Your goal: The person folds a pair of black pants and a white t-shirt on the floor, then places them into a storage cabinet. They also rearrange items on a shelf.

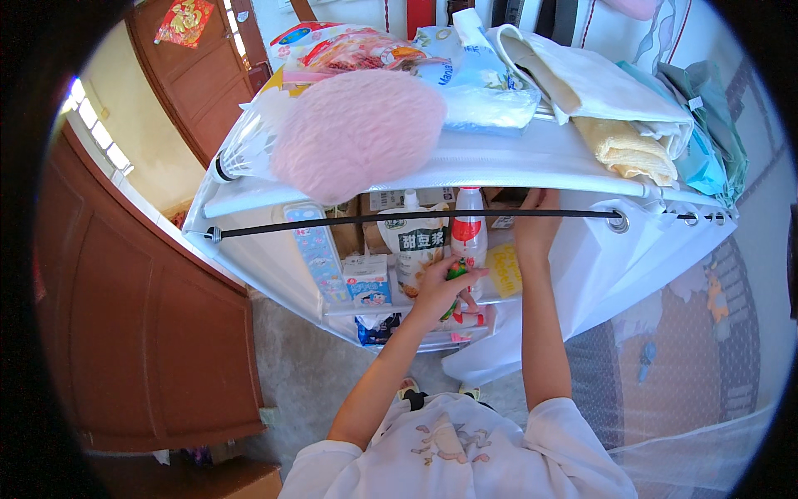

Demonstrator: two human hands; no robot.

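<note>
My left hand (pixel 441 288) is closed around a small green packaged item (pixel 457 269) in front of a shelf. Behind it stand a white soy milk pouch (pixel 408 240) with a spout and a white bottle (pixel 469 234) with a red label. My right hand (pixel 541 203) reaches into the back of the shelf at the right; its fingers are mostly hidden under the rack's top edge, and what it touches cannot be seen. A yellow packet (pixel 505 269) lies between the bottle and my right forearm. Left of the pouch are a blue-and-white carton (pixel 366 284) and a tall light-blue patterned box (pixel 315 249).
A black elastic cord (pixel 386 217) spans the opening, with a white curtain (pixel 586 262) at its right. A pink fluffy object (pixel 361 134), packages and a folded white cloth (pixel 598 81) lie on top. Brown doors stand left; mesh netting (pixel 679 349) hangs right.
</note>
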